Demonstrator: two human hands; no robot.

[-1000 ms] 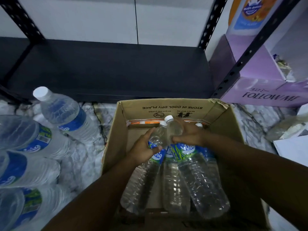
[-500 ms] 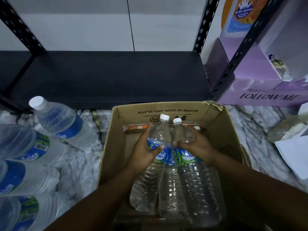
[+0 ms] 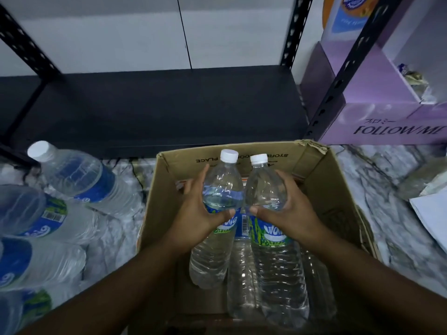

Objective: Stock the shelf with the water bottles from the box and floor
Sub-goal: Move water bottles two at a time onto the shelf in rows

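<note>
While the fingers [image 3: 193,189] of the left hand [image 3: 200,213] curl round the shoulder of one water bottle [image 3: 217,213], thumb pressed across its label, the right hand [image 3: 287,211] grips a second bottle [image 3: 273,238] the same way, thumb at the label's top edge. Both bottles tilt with white caps toward 12 o'clock, side by side, shoulders nearly touching, over the open cardboard box [image 3: 338,189]. A third bottle [image 3: 242,286] lies flat on the box floor beneath them. At 12 o'clock from the box sits the black shelf [image 3: 157,105]. At 9 o'clock, several more bottles [image 3: 79,180] lie on the marble floor [image 3: 387,226]. At 2 o'clock stands a purple carton [image 3: 377,122].
</note>
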